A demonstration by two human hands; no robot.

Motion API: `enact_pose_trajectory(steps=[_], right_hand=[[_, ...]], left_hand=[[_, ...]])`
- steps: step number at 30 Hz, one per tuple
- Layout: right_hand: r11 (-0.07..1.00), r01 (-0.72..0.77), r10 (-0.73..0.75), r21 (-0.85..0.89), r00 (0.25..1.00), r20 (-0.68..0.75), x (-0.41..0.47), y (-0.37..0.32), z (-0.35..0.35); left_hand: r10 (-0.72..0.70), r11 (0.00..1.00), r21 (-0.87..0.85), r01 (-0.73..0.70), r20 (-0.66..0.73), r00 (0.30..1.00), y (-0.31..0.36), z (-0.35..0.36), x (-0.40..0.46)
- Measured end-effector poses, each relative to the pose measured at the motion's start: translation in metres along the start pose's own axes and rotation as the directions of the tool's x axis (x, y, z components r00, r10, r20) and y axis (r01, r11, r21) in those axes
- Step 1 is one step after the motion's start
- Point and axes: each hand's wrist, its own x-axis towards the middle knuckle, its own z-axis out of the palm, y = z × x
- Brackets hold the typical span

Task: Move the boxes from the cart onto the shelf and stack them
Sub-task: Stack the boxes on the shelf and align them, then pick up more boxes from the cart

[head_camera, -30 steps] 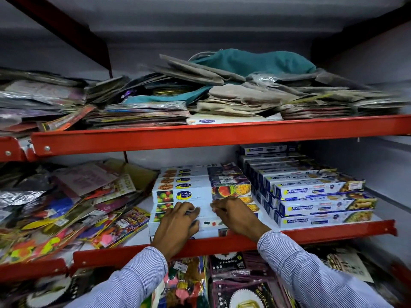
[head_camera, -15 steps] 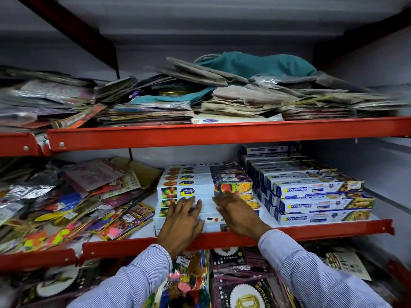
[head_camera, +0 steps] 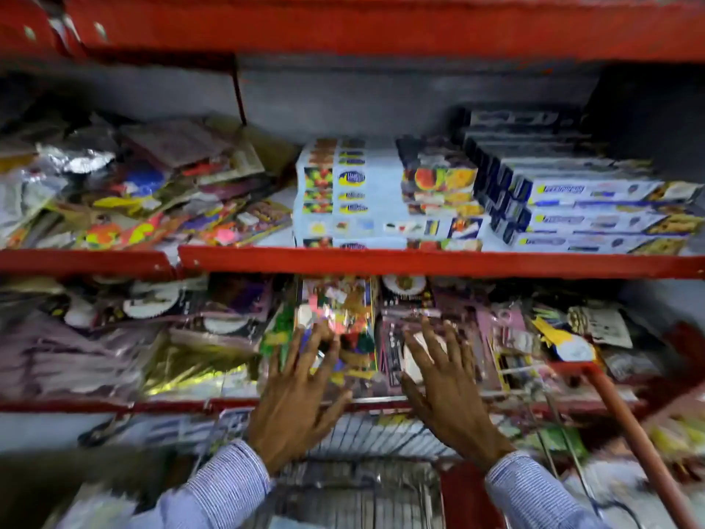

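A stack of white boxes with fruit pictures [head_camera: 385,196] sits on the red shelf [head_camera: 419,261] at the middle. To its right stands a second stack of blue and white boxes [head_camera: 587,208]. My left hand [head_camera: 297,395] and my right hand [head_camera: 446,391] hang well below that shelf, fingers spread, holding nothing. Both hands are in front of the lower shelf's packets and above the wire cart [head_camera: 362,486]. The picture is blurred by motion.
Loose colourful packets [head_camera: 145,200] fill the left of the middle shelf. More plastic-wrapped packets [head_camera: 160,337] crowd the lower shelf. The cart's red handle bar [head_camera: 633,440] slants at the lower right. A red shelf beam [head_camera: 381,28] runs across the top.
Both hands have let go of the white boxes and dropped away from the middle shelf toward the cart. The view has tilted downward, so the top shelf is out of sight.
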Motion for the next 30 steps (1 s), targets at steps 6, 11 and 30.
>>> enact_pose_trajectory(steps=[6,11,30], right_hand=[[0.995,-0.075,0.055,0.063,0.96,0.275,-0.071,0.01,0.097],[0.989,-0.133,0.086,0.063,0.872,0.483,-0.113,0.005,0.186],[0.997,-0.008,-0.061,0.079,0.565,0.823,-0.152,-0.002,0.355]], left_hand=[[-0.088,0.994,-0.035,0.105,0.327,0.941,-0.007,0.081,-0.092],[-0.129,0.968,-0.099,0.232,0.597,0.792,-0.012,0.157,-0.149],[0.298,0.95,-0.236,-0.202,0.875,0.381,-0.017,0.32,-0.208]])
